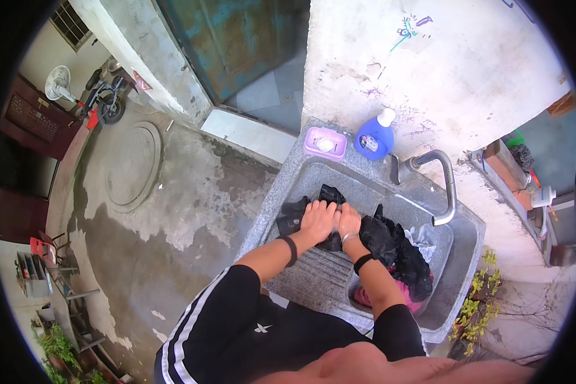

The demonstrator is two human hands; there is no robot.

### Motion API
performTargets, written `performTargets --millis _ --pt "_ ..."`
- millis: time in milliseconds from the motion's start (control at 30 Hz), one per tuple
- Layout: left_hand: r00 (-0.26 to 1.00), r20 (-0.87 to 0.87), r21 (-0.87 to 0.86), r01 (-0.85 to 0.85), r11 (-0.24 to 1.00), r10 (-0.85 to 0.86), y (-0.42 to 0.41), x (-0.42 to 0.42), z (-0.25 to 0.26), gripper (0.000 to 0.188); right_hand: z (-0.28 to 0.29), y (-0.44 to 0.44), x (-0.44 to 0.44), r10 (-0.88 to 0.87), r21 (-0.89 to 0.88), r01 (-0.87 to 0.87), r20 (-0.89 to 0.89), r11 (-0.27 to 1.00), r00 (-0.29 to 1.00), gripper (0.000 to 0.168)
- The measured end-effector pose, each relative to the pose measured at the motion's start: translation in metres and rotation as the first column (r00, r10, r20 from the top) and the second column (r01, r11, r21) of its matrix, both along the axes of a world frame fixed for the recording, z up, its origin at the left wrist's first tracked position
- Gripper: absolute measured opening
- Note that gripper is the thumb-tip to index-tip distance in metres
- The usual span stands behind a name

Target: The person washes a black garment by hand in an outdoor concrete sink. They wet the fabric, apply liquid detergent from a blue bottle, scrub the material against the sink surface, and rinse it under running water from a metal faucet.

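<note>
Both of my hands are close together on a wet black garment (332, 194) at the upper end of the ribbed washboard part (317, 281) of a grey stone laundry sink (465, 269). My left hand (319, 220) has its fingers curled over the dark cloth. Beside it, touching or nearly so, my right hand (349, 221) grips the cloth too. The part under my palms is hidden. In the basin to the right lie a heap of black clothes (403, 254), a white cloth (421, 240) and a pink cloth (403, 293), partly behind my right forearm.
A pink soap dish (325, 143) and a blue detergent bottle (375, 135) stand on the sink's back ledge. A curved metal faucet (449, 187) overhangs the right basin. The wall (413, 86) rises behind; a leafy plant (475, 297) grows right of the sink.
</note>
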State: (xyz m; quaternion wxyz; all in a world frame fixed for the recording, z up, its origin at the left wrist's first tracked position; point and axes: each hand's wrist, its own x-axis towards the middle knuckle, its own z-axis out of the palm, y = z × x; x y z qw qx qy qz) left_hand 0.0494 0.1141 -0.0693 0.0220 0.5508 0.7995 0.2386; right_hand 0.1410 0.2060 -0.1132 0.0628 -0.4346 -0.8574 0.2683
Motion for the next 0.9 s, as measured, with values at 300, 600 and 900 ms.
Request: performTargets --millis 300,600,900 --pt "0.946 0.213 -0.032 0.258 0.966 -0.245 -0.006 -0.03 0.007 0.027 0.048 -0.015 0.007 0.074 -0.055 -0.072 0.042 0.996 0.996 0.037" --pt "0.945 -0.063 0.132 0.326 0.936 -0.32 -0.078 0.017 0.003 0.021 0.025 -0.089 0.061 0.281 0.49 -0.14 -0.228 0.861 0.932 0.029" --pt "0.972 -0.169 0.038 -0.157 0.987 0.161 0.05 -0.031 -0.025 0.032 0.011 0.033 -0.027 0.025 0.233 -0.058 0.142 0.971 0.99 0.042"
